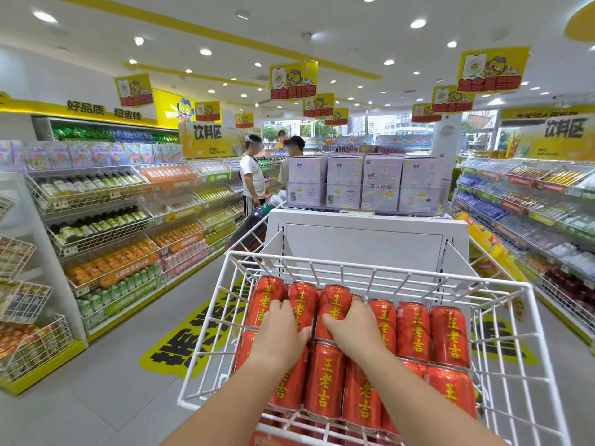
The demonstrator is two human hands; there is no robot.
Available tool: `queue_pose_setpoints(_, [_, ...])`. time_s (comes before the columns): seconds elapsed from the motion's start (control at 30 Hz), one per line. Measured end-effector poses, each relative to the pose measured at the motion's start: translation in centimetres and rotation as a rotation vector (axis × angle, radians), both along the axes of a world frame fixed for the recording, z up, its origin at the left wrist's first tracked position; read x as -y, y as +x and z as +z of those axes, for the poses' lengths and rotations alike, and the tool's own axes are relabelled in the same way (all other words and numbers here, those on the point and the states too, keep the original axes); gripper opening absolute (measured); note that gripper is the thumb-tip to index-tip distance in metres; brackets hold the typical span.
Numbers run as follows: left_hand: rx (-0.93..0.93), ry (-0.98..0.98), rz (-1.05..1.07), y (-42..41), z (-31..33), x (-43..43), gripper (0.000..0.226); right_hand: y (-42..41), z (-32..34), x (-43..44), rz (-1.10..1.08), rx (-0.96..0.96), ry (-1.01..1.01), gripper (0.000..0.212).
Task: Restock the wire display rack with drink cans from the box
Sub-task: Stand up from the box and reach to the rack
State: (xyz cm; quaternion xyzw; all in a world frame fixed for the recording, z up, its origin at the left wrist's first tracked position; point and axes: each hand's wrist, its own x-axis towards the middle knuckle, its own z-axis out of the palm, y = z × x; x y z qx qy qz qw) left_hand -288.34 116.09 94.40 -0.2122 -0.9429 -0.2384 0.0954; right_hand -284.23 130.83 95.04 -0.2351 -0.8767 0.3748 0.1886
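Observation:
A white wire display rack [370,272] stands right in front of me, filled with red drink cans [413,331] lying on their sides in two rows, yellow characters on each. My left hand [279,329] lies on the cans at the far left of the back row, fingers curled over them. My right hand [355,328] rests on the can beside it, thumb wrapped around its left side. Both forearms reach in over the near row. The box is out of view.
A white end panel [363,236] rises behind the rack, topped by purple cartons [381,183]. Drink shelves line the aisles left [106,226] and right [531,217]. Two people [252,178] stand far down the left aisle. Yellow floor decal [190,336] lies left of the rack.

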Motion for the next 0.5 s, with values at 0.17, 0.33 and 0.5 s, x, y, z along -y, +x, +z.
queue_pose_setpoints(0.17, [-0.116, -0.204, -0.013, 1.4, 0.0, 1.1, 0.053, 1.3, 0.0, -0.2, 0.012, 0.115, 0.174, 0.089])
queue_pose_setpoints(0.33, [-0.288, -0.456, 0.017, 3.2, 0.3, 2.3, 0.075, 3.9, -0.2, -0.3, 0.041, 0.174, 0.473, 0.095])
queue_pose_setpoints(0.5, [-0.263, -0.577, 0.010, 6.0, 0.8, 4.4, 0.086, 6.8, -0.8, 0.5, 0.092, 0.173, 0.678, 0.099])
